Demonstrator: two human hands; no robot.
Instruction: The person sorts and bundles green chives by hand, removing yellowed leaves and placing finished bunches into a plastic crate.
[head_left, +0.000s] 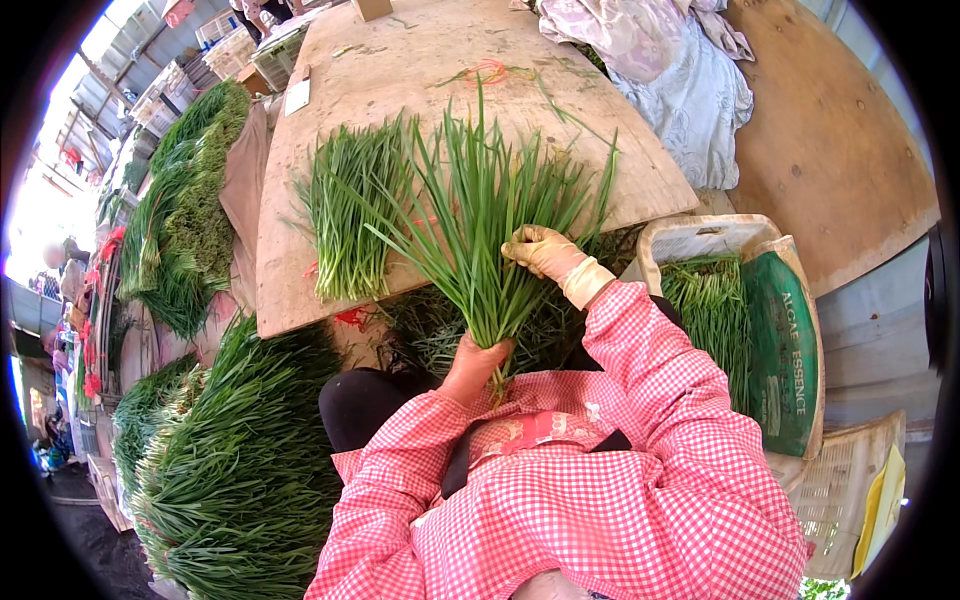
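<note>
A loose bunch of garlic chives stands fanned out in front of me, its leaves pointing away over the edge of the wooden board. My left hand is closed round the lower stems, close to my lap. In a pale glove, my right hand pinches at leaves on the right side of the bunch, its fingertips pressed together; exactly which blades they hold is hard to see. Left of the held bunch, a pile of trimmed chives lies on the board.
A big heap of chives rises at my left, with more chives beyond it. On my right stands a white crate holding chives and a green sack. Cloths lie at the board's far right. Red ties lie on the board.
</note>
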